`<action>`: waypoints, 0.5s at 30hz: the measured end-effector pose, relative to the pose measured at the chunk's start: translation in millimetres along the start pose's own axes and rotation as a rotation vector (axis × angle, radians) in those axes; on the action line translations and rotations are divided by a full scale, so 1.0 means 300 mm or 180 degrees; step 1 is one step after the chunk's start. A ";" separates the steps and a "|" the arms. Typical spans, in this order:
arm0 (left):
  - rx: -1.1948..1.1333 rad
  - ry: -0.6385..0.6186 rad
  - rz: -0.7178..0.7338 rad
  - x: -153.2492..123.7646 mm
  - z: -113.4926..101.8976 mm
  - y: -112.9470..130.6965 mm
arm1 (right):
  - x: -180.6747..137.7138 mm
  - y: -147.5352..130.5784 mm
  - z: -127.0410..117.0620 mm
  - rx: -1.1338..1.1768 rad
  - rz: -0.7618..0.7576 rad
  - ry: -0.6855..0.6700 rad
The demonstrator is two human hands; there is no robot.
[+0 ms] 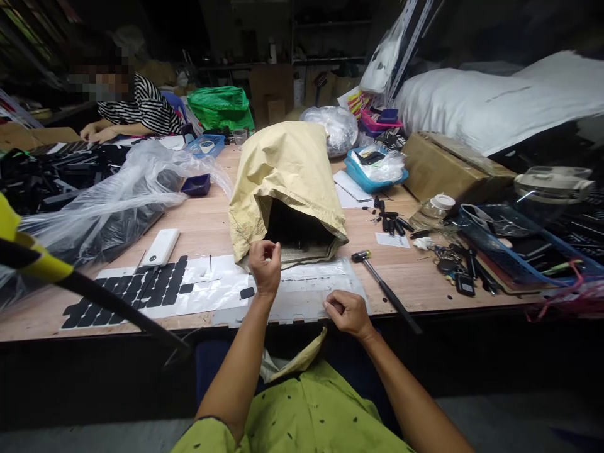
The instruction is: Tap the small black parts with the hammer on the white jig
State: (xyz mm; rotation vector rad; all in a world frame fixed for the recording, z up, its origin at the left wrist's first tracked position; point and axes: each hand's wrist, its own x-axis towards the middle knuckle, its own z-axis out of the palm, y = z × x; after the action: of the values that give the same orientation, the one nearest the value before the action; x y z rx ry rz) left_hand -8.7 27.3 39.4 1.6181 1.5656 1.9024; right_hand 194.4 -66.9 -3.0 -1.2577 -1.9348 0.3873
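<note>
Sack (290, 163) lies before you on the table (202, 220), mouth (302, 226) facing you. Your left hand (265, 267) is curled closed at that opening, your right hand (348, 313) likewise, nearer you; I cannot tell whether either grips anything. Best spread the mouth wide, avoiding snags.

My light wood-grained tabletop (202, 223) carries a bulging, open tan sack (285, 157) just beyond my left hand (265, 267). Left of that hand lies a white sheet (212, 290) bearing black rounded squares (185, 289); farther beyond, a small dark-blue plastic tray (195, 186). Right of my right hand (349, 314) lies a black-handled hammer (392, 297), partly overhanging; beyond it stands a teal plastic tub (370, 184).
</note>
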 end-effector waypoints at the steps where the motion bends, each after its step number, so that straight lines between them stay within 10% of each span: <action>1: 0.0128 -0.0167 0.0001 -0.009 0.021 -0.014 | 0.000 0.000 0.000 0.0003 -0.0004 0.0003; 11: 0.1996 -0.1832 -0.0568 0.133 0.191 -0.077 | -0.001 -0.008 0.006 0.0002 0.0017 0.0053; 15: 0.1962 -0.1864 -0.0772 0.141 0.161 -0.071 | 0.000 -0.011 0.011 -0.0006 0.0027 0.0069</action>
State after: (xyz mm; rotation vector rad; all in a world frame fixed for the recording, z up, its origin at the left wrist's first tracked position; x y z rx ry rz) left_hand 4.2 93.6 40.6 1.8467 2.0289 0.7376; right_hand 189.8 -67.9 -3.2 -1.2668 -1.9125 0.3747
